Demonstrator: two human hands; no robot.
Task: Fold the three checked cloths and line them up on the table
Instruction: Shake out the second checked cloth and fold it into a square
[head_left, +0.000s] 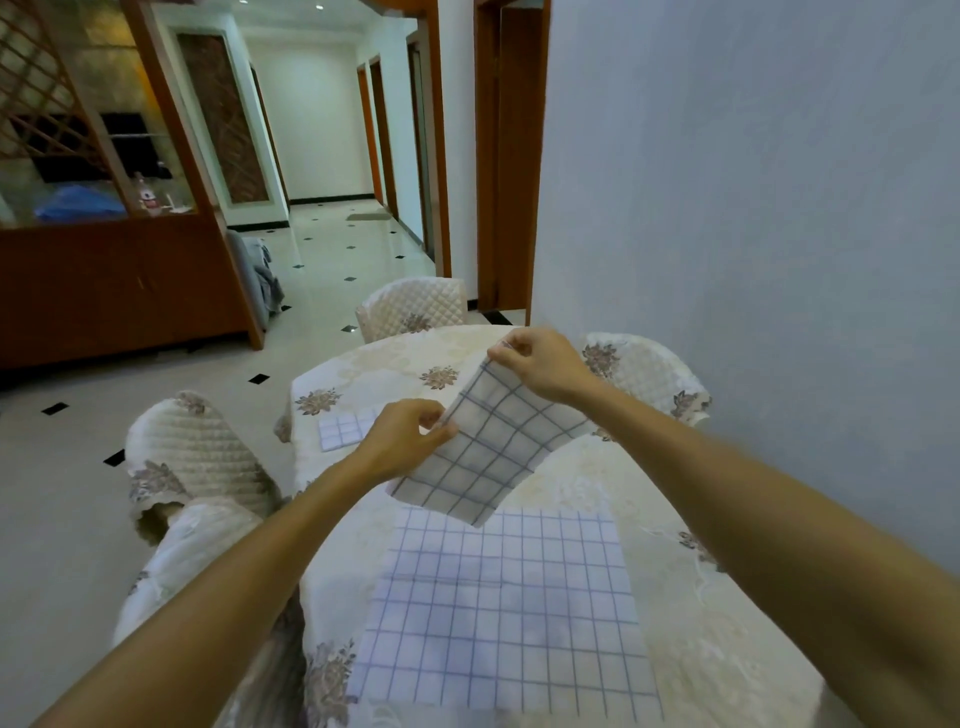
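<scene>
A white cloth with dark grid lines (493, 447) hangs in the air above the table, folded over once. My left hand (402, 439) pinches its near left corner and my right hand (540, 366) pinches its far top corner. Below it a second checked cloth (504, 608) lies spread flat on the table, close to me. A third checked cloth (345, 428), folded small, rests near the table's left edge, partly hidden behind my left hand.
The round table (675, 499) wears a cream floral tablecloth. Quilted chairs stand at the left (192, 457), far side (410, 306) and right (649, 376). A pale wall rises close on the right. Tiled floor and a wooden cabinet lie to the left.
</scene>
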